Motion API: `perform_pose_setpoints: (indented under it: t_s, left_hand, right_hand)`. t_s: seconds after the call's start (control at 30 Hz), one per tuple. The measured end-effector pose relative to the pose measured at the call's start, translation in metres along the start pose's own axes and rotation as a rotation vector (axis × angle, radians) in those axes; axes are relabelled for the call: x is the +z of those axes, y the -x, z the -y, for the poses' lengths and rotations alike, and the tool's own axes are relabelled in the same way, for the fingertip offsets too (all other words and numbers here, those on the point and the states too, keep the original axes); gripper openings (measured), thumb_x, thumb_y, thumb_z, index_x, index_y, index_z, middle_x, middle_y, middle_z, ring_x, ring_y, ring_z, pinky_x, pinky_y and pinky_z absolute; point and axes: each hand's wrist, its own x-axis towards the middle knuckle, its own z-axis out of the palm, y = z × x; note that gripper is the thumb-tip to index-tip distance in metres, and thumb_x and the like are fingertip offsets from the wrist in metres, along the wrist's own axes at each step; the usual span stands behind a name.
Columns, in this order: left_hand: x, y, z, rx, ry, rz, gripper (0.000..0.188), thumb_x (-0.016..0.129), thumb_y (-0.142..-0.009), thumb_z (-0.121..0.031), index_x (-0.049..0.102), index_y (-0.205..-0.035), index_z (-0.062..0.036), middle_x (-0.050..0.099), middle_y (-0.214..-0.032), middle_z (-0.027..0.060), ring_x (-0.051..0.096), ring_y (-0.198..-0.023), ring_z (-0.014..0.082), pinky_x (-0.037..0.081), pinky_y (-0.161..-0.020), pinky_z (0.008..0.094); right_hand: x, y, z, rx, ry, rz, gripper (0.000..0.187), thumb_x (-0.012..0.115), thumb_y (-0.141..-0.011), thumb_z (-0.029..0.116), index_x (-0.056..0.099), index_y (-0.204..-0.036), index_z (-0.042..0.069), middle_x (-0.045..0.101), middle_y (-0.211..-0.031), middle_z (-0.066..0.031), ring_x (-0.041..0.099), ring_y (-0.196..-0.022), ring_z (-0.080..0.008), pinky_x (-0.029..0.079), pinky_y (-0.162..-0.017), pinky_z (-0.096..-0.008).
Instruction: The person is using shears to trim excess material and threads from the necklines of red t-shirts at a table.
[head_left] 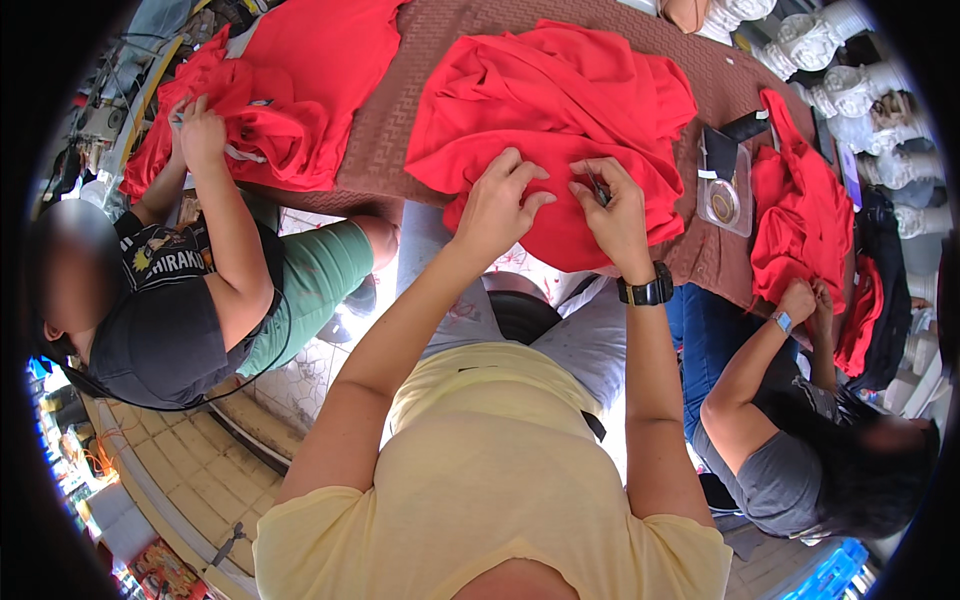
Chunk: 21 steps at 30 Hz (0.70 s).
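A bunched red garment (560, 100) lies on the brown cloth-covered table in front of me, and its near edge hangs over toward my lap. My left hand (503, 203) is above the near part of this garment, thumb and forefinger apart, with nothing visible between them. Close by on the right, my right hand (618, 212) is closed around a small dark, pointed tool that looks like thread snips (601, 190). The lower end of the tool is hidden by my fingers. Both hands are over the red fabric, a short gap between them.
A clear plastic box (725, 195) with a roll of tape sits to the right. Co-workers handle red garments at left (300, 60) and right (800, 220). The brown table cover (385, 130) shows between the garments. White thread cones (850, 90) line the far right.
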Motion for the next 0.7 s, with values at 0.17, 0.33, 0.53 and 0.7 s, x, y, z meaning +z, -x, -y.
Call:
perform_pose_setpoints:
  t_s: [0.17,0.33,0.53,0.7]
  left_hand:
    - [0.009,0.0,0.011,0.007,0.023,-0.037,0.019,0.076,-0.082,-0.005,0.063,-0.094,0.0004,0.053,-0.089,0.0134,0.061,-0.079,0.0325,0.049,-0.068,0.0438]
    - [0.01,-0.006,0.022,-0.057,0.153,-0.111,0.016,0.075,-0.083,-0.002,0.063,-0.093,0.0006,0.053,-0.083,0.013,0.059,-0.071,0.028,0.048,-0.065,0.0375]
    - [0.01,0.001,0.013,0.069,-0.031,-0.025,0.018,0.071,-0.083,0.002,0.06,-0.097,0.0028,0.054,-0.082,0.0143,0.06,-0.073,0.0312,0.049,-0.066,0.0384]
    - [0.015,-0.003,0.013,0.064,-0.052,-0.128,0.015,0.07,-0.084,0.004,0.061,-0.096,0.0041,0.057,-0.083,0.0149,0.062,-0.074,0.0314,0.05,-0.067,0.04]
  right_hand:
    - [-0.002,0.002,-0.008,-0.02,-0.015,0.057,0.024,0.07,-0.085,-0.002,0.065,-0.108,-0.003,0.066,-0.099,-0.0148,0.067,-0.09,-0.0253,0.052,-0.08,-0.0339]
    - [-0.003,0.005,-0.002,0.064,-0.1,0.117,0.039,0.071,-0.088,0.004,0.053,-0.123,0.001,0.064,-0.1,-0.0145,0.063,-0.09,-0.0231,0.051,-0.08,-0.0344]
    - [-0.005,0.004,-0.007,0.092,-0.19,0.129,0.04,0.07,-0.09,0.006,0.051,-0.125,0.001,0.062,-0.1,-0.0119,0.06,-0.087,-0.0172,0.05,-0.079,-0.0333]
    - [-0.005,0.004,-0.008,0.105,-0.197,0.127,0.037,0.069,-0.093,0.009,0.051,-0.124,0.001,0.061,-0.097,-0.0094,0.058,-0.083,-0.0144,0.048,-0.075,-0.0315]
